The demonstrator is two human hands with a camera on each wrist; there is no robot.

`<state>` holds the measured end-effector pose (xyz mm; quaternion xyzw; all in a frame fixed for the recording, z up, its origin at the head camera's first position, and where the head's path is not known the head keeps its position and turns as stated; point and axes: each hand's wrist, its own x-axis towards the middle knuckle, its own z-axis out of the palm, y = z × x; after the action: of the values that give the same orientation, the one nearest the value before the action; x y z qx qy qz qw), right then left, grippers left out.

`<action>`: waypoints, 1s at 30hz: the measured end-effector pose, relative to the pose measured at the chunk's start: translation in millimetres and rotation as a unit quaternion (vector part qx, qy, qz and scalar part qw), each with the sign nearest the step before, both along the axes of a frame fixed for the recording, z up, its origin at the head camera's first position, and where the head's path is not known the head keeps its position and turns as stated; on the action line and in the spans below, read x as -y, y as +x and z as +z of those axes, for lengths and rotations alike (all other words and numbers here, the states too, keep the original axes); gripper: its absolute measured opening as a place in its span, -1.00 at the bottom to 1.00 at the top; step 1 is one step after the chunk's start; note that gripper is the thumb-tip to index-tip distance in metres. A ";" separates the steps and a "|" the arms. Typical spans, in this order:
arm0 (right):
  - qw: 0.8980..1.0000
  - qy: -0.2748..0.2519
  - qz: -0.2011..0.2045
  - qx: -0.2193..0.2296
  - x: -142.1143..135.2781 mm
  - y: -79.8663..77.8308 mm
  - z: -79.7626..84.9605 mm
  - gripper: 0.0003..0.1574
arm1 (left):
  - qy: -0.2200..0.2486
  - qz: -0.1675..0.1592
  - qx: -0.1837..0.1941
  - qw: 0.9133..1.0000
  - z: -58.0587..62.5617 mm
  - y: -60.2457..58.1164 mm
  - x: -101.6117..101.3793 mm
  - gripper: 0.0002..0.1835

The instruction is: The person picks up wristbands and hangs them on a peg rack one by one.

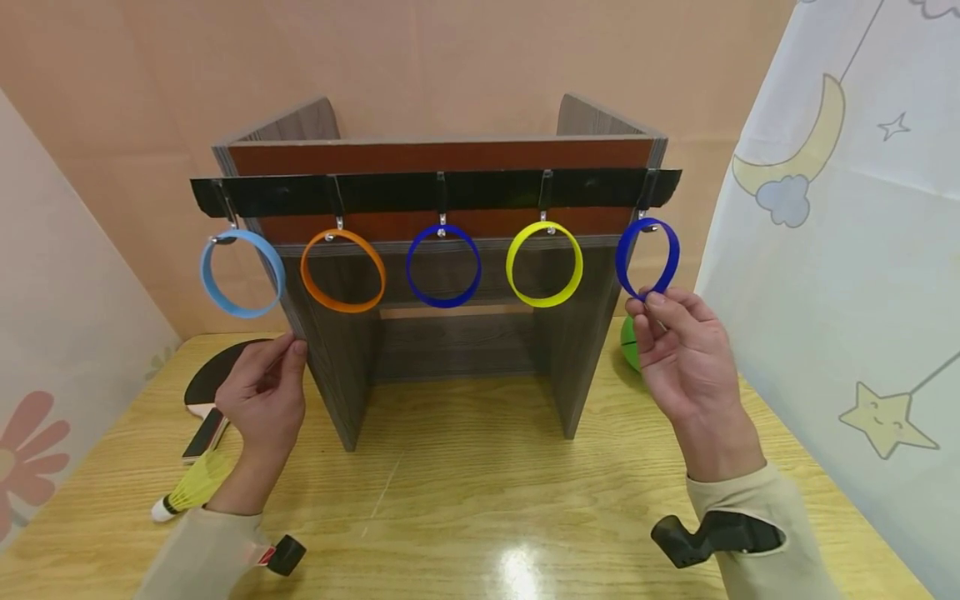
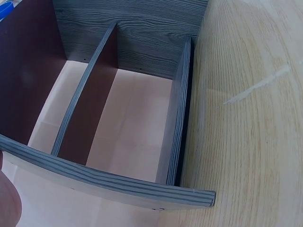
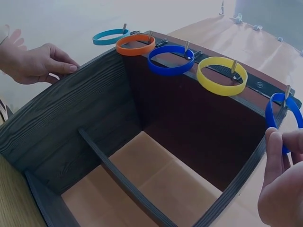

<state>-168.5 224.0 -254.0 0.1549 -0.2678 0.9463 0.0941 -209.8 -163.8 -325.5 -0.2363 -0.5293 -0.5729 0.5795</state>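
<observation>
In the head view my right hand (image 1: 693, 354) pinches the lower rim of a dark blue silicone wristband (image 1: 621, 260) that hangs from the right-end hook of a black strip (image 1: 491, 190). My left hand (image 1: 262, 392) grips the front edge of the left side panel of a grey wooden shelf (image 1: 318, 358), thumb at the edge. Along the same strip hang a light blue wristband (image 1: 243, 313), an orange wristband (image 1: 341, 307), another dark blue wristband (image 1: 444, 303) and a yellow wristband (image 1: 542, 302). Only a bit of a left finger (image 2: 8, 201) shows in the left wrist view.
The shelf stands on a wooden table (image 1: 465, 492). Left of it lie a table tennis paddle (image 1: 217, 375) and a yellow shuttlecock (image 1: 197, 485). Behind its right panel a green ball (image 1: 628, 343) partly shows. Printed cloth (image 1: 847, 275) hangs at the right side.
</observation>
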 end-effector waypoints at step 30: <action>0.940 0.323 -0.114 0.013 -21.3 4.1 -49.0 -0.86 | -0.135 0.022 0.077 0.988 3.3 16.7 16.8 -0.94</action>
<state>-164.4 245.3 -303.0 0.1334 -0.5758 0.7939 0.1431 -193.1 -180.6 -322.2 -0.2553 -0.6498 -0.5001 0.5122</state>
